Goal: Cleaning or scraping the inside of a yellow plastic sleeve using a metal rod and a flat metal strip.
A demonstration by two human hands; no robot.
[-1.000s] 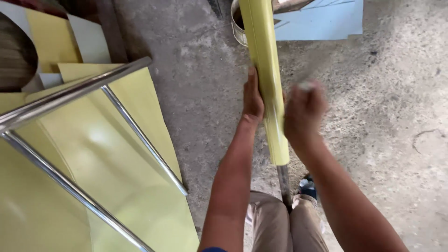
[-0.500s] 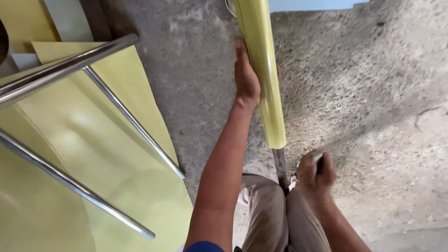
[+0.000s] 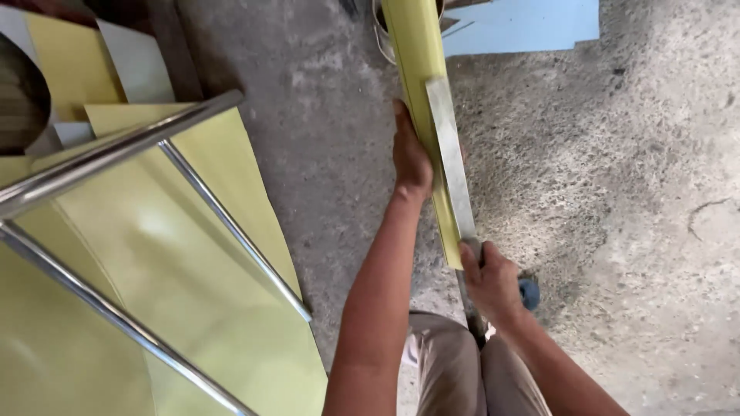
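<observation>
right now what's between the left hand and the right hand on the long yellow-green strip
Head view: a flat grey metal file lies along the long yellow-green strip between left hand and right hand.

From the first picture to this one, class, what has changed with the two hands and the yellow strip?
The right hand came off the yellow strip, dropped to its lower end and now grips a flat grey metal bar, laid up along the strip's face. The left hand stayed clasped on the strip's left side. The yellow sheets and steel tube frame lie as before.

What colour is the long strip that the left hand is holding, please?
Pale yellow-green; the strip shows best in the head view, gripped by the left hand.
</observation>
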